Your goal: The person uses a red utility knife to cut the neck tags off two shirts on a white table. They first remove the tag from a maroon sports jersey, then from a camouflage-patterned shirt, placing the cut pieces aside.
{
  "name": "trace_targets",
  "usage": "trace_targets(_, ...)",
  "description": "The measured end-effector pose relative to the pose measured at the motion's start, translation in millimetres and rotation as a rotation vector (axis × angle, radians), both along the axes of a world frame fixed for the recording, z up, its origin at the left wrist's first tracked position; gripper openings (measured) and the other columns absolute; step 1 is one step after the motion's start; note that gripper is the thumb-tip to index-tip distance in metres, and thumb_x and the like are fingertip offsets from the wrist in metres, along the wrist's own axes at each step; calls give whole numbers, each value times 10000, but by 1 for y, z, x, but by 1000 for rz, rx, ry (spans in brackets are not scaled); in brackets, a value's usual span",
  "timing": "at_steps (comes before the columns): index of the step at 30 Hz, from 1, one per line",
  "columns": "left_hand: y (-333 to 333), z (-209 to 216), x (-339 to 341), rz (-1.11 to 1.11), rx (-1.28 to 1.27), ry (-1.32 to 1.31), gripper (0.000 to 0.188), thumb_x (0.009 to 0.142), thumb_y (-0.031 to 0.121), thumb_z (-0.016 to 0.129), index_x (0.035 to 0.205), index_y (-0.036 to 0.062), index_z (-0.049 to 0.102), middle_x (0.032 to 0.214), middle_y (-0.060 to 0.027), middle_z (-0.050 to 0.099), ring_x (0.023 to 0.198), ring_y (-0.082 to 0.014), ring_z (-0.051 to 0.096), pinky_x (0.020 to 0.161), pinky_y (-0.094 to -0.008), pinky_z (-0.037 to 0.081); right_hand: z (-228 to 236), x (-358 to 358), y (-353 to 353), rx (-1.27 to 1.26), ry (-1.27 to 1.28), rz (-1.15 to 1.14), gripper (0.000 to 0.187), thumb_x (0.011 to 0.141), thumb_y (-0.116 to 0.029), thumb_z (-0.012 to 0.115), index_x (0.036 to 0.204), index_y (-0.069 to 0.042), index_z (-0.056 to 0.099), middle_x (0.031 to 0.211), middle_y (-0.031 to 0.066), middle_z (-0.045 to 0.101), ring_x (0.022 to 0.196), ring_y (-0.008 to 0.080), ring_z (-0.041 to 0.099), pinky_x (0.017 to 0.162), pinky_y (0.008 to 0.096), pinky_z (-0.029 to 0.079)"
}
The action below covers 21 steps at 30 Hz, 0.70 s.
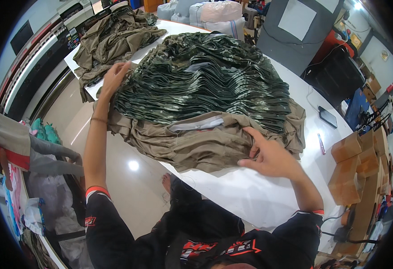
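A large stack of folded camouflage shirts [196,85], green with white flecks, lies fanned out on the white table [232,195]. Along its near side is a tan shirt [183,145] with a pale inner collar facing up. My left hand [115,77] reaches to the stack's left edge, fingers stretched out against the cloth; their tips are partly hard to see. Over the right part of the tan shirt, my right hand [270,154] is open, with thumb and forefinger apart and the forefinger touching the fabric near the collar.
A heap of tan and camouflage garments [111,40] sits at the table's far left. On the right lie a phone [327,117] and a small slim tool [321,144], with cardboard boxes [355,163] beyond. A large printer [39,58] stands left; wrapped bundles [214,15] are behind.
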<state>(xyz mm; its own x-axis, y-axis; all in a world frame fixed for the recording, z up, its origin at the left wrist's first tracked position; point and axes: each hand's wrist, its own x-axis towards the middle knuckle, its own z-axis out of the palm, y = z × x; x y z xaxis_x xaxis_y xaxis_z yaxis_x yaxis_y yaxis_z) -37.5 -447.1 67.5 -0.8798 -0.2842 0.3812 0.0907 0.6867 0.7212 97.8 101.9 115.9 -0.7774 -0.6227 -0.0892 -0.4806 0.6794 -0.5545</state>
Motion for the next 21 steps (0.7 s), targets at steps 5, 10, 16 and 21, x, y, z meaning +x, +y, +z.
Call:
trace_targets(5,-27,-34,-71,-155,-236,-412,940,958,753,427,1379,-78,554,1421,-234,572,1322,-350,529,1071,-434,423,-13,16,-29,156,-92,-169,1141,819,-544,776,1609,-12,148,774,173,701,720,369,715,708,448,564)
trace_targets(10,-32,-28,-93,-282,-388,-632,865,1000,679,409,1461,-53,452,1475,-236,487,1367,-357,469,1111,-443,386,-38,17,-46,307,142,-236,1102,790,-510,788,1596,-38,204,805,197,711,784,412,727,744,500,572)
trace_targets(16,-28,-31,-65,-302,-341,-590,821,1021,610,406,1505,-53,400,1552,-274,410,1431,-393,418,1182,-433,337,-56,-9,-50,387,197,-292,1090,724,-369,827,1579,-15,250,837,234,702,818,429,706,747,515,558)
trace_targets(21,-16,-59,-18,-80,-228,-440,1002,941,710,466,1497,-119,376,1476,-355,478,1424,-471,418,1200,-447,316,-70,-54,-24,256,307,-275,935,758,-344,792,1526,-7,379,1017,268,703,969,445,690,866,506,549)
